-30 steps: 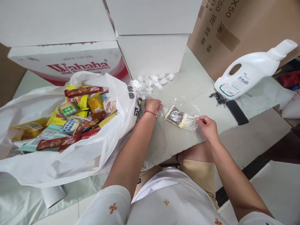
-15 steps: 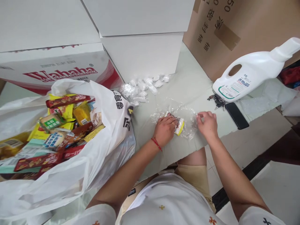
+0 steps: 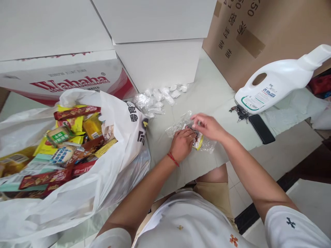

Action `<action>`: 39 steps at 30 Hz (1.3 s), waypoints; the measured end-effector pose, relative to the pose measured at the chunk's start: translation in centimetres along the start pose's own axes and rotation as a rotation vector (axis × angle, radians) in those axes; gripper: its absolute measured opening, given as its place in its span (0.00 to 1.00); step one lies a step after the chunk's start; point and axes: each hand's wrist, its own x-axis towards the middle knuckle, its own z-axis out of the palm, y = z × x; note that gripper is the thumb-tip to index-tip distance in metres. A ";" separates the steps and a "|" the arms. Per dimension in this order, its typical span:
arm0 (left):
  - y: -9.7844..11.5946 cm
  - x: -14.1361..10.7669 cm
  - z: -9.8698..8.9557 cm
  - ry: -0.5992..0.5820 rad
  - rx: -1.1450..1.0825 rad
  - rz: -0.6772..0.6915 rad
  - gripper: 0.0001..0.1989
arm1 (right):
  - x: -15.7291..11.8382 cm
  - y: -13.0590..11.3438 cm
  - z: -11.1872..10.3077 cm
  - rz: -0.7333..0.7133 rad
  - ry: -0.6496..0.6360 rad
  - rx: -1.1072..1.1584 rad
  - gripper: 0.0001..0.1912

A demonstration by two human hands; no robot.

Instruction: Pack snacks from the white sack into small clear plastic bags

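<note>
A small packet with a yellow edge lies on a sheet of clear plastic film on the cloth-covered table. My left hand, a red cord at its wrist, rests on the packet with its fingers stretched flat and hides much of it. Over the packet's far side is my right hand, its fingers curled in a pinch on the clear film. The crumpled film spreads out beyond both hands.
Left stands a white plastic bag of wrapped snacks. Several small film-wrapped bundles lie behind, near white boxes. To the right are a white detergent bottle, keys and a black phone.
My right hand has moved left from the film's right edge to above the packet, bringing film over with it. My left hand stays on the packet.
</note>
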 end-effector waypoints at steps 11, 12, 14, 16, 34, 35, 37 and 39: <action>-2.2 -1.9 -1.2 0.359 -0.825 -0.436 0.09 | -5.1 -2.0 6.6 -0.119 -0.071 -0.496 0.15; -2.2 -1.9 -1.3 0.393 -0.825 -0.478 0.09 | -5.0 -2.1 6.6 -0.130 -0.085 -0.544 0.16; -2.2 -1.9 -1.6 0.434 -0.808 -0.540 0.08 | -4.6 -2.4 6.5 -0.161 -0.108 -0.614 0.17; -2.3 -2.0 -2.2 0.444 -0.781 -0.562 0.07 | -4.3 -2.6 6.3 -0.185 -0.129 -0.653 0.18; -6.8 -1.4 -7.3 0.464 -0.650 -0.745 0.05 | -3.5 -1.1 4.8 -0.328 -0.228 -0.582 0.17; -6.8 -1.7 -7.5 0.535 -0.618 -0.772 0.04 | -3.5 -1.1 4.7 -0.331 -0.233 -0.580 0.17; -6.9 -2.1 -7.7 0.633 -0.563 -0.830 0.05 | -3.7 -1.0 4.5 -0.333 -0.244 -0.584 0.16; -6.7 -2.3 -7.7 0.682 -0.522 -0.872 0.06 | -3.8 -1.1 4.3 -0.333 -0.260 -0.601 0.17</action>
